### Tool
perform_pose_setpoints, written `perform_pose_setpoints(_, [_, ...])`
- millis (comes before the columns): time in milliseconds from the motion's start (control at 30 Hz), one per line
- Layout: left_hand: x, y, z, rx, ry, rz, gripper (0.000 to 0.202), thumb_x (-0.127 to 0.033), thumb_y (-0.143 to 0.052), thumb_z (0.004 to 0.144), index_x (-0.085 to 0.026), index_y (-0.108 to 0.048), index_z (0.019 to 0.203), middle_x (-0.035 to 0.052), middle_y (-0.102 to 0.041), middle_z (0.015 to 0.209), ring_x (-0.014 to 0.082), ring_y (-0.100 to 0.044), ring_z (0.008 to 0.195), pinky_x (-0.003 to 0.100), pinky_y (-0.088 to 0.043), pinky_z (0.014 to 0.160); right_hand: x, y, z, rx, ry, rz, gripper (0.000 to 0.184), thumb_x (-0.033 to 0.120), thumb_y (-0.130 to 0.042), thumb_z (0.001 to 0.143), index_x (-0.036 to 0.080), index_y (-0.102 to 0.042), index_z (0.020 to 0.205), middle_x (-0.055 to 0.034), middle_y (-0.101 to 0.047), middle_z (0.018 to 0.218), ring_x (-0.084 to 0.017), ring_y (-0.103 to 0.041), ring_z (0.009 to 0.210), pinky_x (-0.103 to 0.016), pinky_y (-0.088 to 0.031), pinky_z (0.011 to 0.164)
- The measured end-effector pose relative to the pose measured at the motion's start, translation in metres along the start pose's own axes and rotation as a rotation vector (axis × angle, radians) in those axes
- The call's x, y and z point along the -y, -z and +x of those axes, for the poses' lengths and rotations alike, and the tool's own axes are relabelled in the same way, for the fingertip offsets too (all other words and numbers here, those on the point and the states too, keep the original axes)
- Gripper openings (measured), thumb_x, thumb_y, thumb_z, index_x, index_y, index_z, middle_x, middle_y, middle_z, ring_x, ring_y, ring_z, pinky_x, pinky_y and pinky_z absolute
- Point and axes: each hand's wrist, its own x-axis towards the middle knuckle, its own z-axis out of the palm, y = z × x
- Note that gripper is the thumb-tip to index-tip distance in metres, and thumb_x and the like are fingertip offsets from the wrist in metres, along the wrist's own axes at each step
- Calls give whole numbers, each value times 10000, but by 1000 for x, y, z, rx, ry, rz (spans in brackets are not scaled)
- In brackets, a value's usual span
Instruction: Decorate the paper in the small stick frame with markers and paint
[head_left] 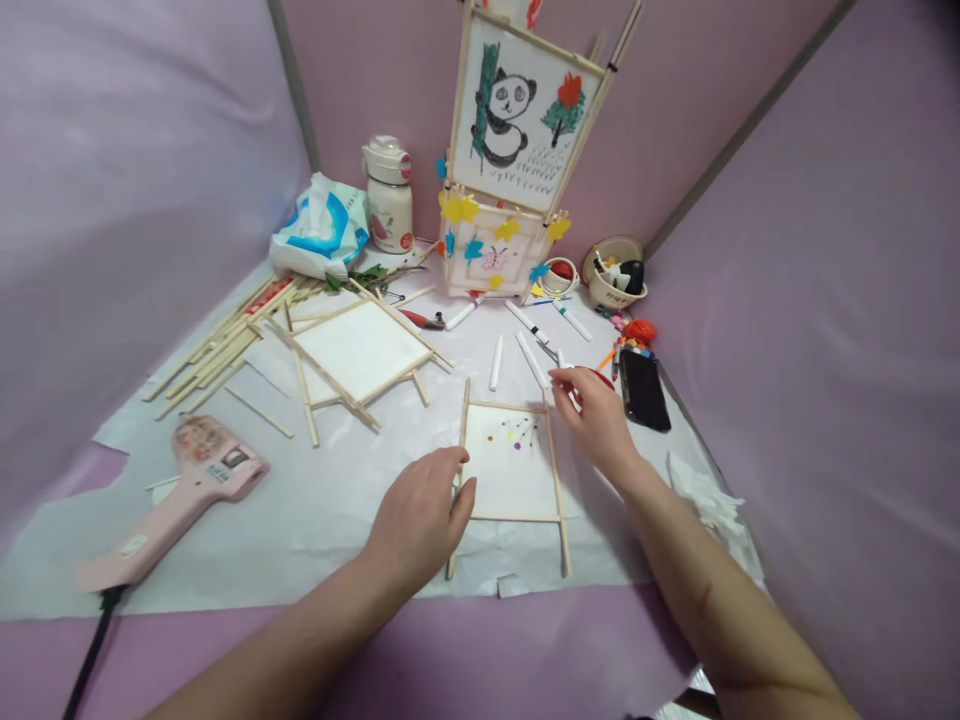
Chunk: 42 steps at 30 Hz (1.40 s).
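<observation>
A small frame of wooden sticks lies before me, backed with a white sheet that carries a few coloured dots and dark lines. My left hand grips its left stick between thumb and fingers. Just off the upper right corner, my right hand hovers with bent fingers drawn into a pinch. Whether anything sits in that pinch I cannot make out. A white marker shows right behind its fingertips, and red scissor-like handles are partly covered by it. More white markers lie beyond the frame.
A larger stick frame and loose sticks lie left, with a pink glue gun nearer. At the back stand a panda-decorated lantern, a bottle and tissues. A phone lies right, below a bowl.
</observation>
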Motion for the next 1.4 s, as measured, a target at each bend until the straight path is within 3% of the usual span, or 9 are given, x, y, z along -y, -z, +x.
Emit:
perform_pose_setpoints(100, [-1, 1, 2, 14, 18, -34, 130, -214, -447, 958, -164, -546, 1027, 58, -638, 872, 216, -602, 707, 354, -476, 685, -3, 11, -36, 4, -136, 20, 214, 227, -507, 913, 198, -647, 1073, -57, -691, 940, -187, -617, 769, -328, -496, 735])
perform_pose_setpoints(233, [-5, 7, 5, 22, 48, -80, 183, -238, -391, 995, -174, -558, 955, 47, -590, 858, 216, -586, 773, 337, -451, 692, 3, 13, -55, 57, -192, 54, 178, 233, -514, 908, 195, -654, 1010, -36, -669, 872, -172, -593, 726, -314, -475, 705])
perform_pose_setpoints(500, [-9, 16, 4, -11, 69, -189, 240, -313, -384, 1010, -203, -583, 933, 17, -626, 896, 174, -592, 821, 281, -446, 751, 12, 19, -56, 17, -123, 114, 158, 190, -489, 907, 197, -645, 937, -39, -662, 881, -169, -590, 769, -294, -451, 699])
perform_pose_setpoints(700, [-13, 15, 4, -68, 180, -144, 177, -334, -432, 985, -209, -556, 970, -24, -605, 757, 147, -555, 593, 266, -416, 604, -3, 22, -54, -65, -152, 80, 157, 214, -484, 905, 195, -640, 905, -41, -665, 862, -180, -598, 759, -320, -450, 747])
perform_pose_setpoints(833, [-17, 20, 17, -26, 168, -92, 167, -325, -464, 955, -221, -547, 1056, -19, -610, 773, 172, -597, 662, 268, -411, 617, -10, 19, -52, -86, -177, 75, 166, 208, -479, 891, 199, -645, 893, -43, -679, 878, -184, -606, 763, -319, -449, 745])
perform_pose_setpoints(933, [-18, 23, 37, 35, 126, -61, 134, -303, -487, 928, -233, -581, 993, -14, -637, 782, 190, -610, 710, 279, -404, 659, -12, 15, -52, -81, -179, 69, 167, 203, -480, 883, 197, -646, 887, -45, -686, 889, -187, -611, 781, -318, -451, 760])
perform_pose_setpoints(1100, [-9, 16, 60, 60, 136, -46, 137, -282, -452, 928, -230, -575, 955, -10, -635, 711, 208, -615, 684, 285, -381, 649, -22, 16, -39, -50, -200, -2, 172, 214, -481, 882, 195, -651, 893, -47, -691, 889, -187, -617, 795, -308, -452, 762])
perform_pose_setpoints(1267, [5, 5, 57, 86, 166, -79, 135, -299, -447, 924, -236, -565, 942, -16, -624, 678, 214, -618, 660, 283, -382, 635, -37, 21, -3, -9, -270, -107, 188, 210, -487, 869, 191, -673, 872, -64, -713, 906, -195, -629, 811, -303, -440, 742])
perform_pose_setpoints(1400, [11, 5, 56, 96, 205, -119, 127, -309, -446, 928, -242, -554, 929, -29, -618, 668, 203, -624, 635, 275, -397, 630, -40, 12, 33, 26, -280, -149, 202, 198, -485, 862, 187, -687, 868, -58, -721, 885, -189, -629, 809, -294, -434, 758])
